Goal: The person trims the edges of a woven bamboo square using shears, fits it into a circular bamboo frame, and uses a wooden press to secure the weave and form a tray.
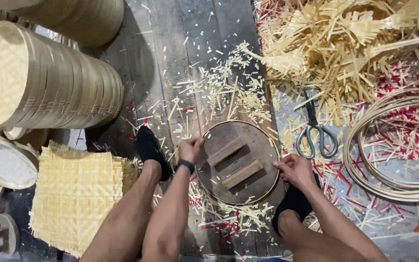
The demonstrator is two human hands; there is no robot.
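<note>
We see a round wooden disc (238, 162) lying flat on the plank floor (170, 58), between our two dark-shod feet, with two short wooden bars fixed side by side across its top and a thin pale hoop hugging its rim. Our left hand (190, 148) sits at the disc's left edge, its grip clenched on that rim, a dark band on the wrist. Our right hand (294, 170) rests at the disc's right edge, fingers curled and pinching the hoop there. Just right of the disc and a little above it lie metal scissors (315, 133), handles toward us. Further right of the disc are coiled bamboo rings (394, 145), and above the scissors a heap of pale bamboo strips (340, 43) with red scraps mixed in. Left of the disc lies a stack of woven mats (76, 199), and above those a stack of round baskets (49, 82) on its side
</note>
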